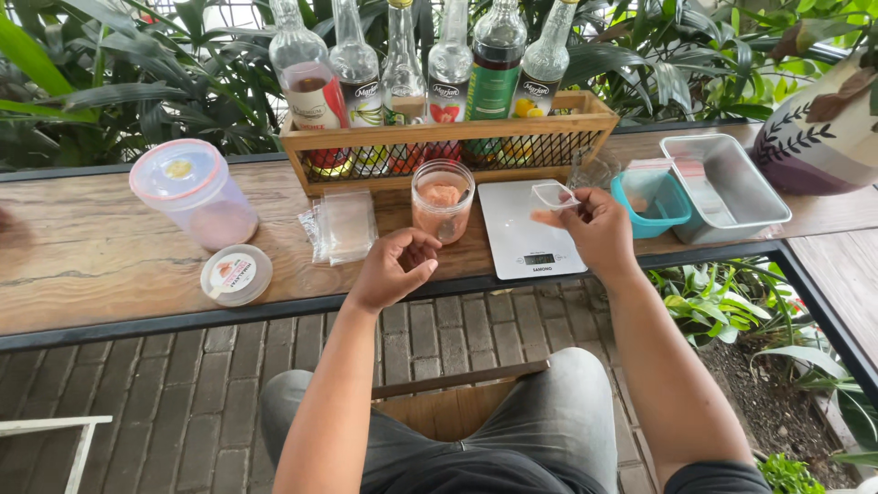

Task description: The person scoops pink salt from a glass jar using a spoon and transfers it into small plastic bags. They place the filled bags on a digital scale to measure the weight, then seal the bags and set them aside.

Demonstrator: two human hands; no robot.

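My right hand [599,229] holds a small clear plastic scoop [554,195] over a white kitchen scale [521,240]. Just left of the scale stands an open clear jar [443,201] holding pinkish powder. My left hand [395,265] hovers at the table's front edge below the jar, fingers loosely curled with nothing in them. A stack of small clear plastic bags [343,225] lies left of the jar.
A wooden crate [439,137] of syrup bottles stands behind the jar. A lidded plastic tub [194,194] and a round lid [236,273] sit left. A teal box [651,203], a metal tray [722,187] and a painted vase [823,128] sit right.
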